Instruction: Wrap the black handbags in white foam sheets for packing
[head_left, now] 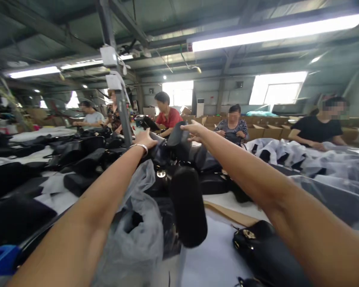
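Both my arms reach out over a table heaped with black bags. My left hand (146, 139), with a bracelet at the wrist, is at the left of the dark bags in the middle, its fingers partly spread. The fingers of my right hand (194, 130) are at the top of a dark grey bag (178, 141); whether they grip it is unclear. Below hangs or leans a black rounded piece (189, 207). A black bag with a gold emblem (257, 243) lies at the lower right, and clear plastic wrap (137, 235) bunches at the lower left.
Several people work across the table, among them one in a red top (169, 118) and one in black (317, 127). White-wrapped bags (326, 163) cover the right side. Black bags (80, 159) are piled at the left. A blue object (2, 259) sits at the lower left corner.
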Tool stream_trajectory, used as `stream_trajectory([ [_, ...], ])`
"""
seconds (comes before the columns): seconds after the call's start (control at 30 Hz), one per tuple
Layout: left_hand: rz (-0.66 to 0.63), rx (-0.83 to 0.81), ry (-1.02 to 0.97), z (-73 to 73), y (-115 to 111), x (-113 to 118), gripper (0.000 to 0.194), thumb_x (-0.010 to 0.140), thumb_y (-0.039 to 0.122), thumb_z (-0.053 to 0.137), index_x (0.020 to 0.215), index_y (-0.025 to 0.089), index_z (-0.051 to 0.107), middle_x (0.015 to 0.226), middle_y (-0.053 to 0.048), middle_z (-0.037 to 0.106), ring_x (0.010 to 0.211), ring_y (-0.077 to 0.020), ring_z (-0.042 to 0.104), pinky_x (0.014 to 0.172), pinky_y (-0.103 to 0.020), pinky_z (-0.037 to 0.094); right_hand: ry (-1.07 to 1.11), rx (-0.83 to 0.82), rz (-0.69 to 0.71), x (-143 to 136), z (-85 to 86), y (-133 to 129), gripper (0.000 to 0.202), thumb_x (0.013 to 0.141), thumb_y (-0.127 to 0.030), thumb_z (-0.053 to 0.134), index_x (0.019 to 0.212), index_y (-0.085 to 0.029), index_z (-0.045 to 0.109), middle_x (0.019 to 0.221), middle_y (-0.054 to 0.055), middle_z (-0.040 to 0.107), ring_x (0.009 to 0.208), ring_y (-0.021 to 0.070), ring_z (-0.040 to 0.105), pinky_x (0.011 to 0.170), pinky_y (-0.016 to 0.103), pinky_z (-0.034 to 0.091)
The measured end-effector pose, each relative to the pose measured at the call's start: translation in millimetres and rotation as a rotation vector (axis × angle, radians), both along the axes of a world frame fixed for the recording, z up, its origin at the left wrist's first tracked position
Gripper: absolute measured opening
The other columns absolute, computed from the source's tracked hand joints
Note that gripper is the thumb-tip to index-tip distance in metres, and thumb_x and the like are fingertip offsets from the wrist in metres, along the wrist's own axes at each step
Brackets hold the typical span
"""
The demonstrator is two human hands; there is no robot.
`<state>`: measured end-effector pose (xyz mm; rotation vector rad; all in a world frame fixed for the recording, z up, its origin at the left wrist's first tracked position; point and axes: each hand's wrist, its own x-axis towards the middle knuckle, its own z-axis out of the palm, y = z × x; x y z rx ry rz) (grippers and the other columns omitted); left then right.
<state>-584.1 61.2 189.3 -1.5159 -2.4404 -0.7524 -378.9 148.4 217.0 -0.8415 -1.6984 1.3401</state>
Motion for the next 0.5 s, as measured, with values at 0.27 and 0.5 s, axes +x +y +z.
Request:
stream_trajectory([
  [0.27,-0.352,-0.057,0.011,-66.7,-135.3,-34.3,0.065,0.094,0.057,0.037,0.151,0.026,0.032,0.158,0.002,0.036,0.144,-0.02,0.034,0.12,-0.033,0.024,-0.361,0.216,0.273,24.3,-99.7,-102.9,0.082,0.07,-0.058,0.08,0.141,-0.029,0.052,0.141,0.006,0.055,0.133,0.0334,0.046,0.117,0.052,0.026],
  [0.5,-0.153,0.05,-0.165,-156.9,-287.2,63.2,0.069,0.091,0.051,0.043,0.154,0.045,0.016,0.15,0.007,0.048,0.139,-0.0263,0.043,0.114,-0.048,0.04,-0.737,0.312,0.971,110.6,-155.7,-213.6,0.085,0.073,-0.052,0.08,0.147,-0.036,0.042,0.162,0.006,0.02,0.147,0.0384,0.017,0.118,0.056,0.021],
])
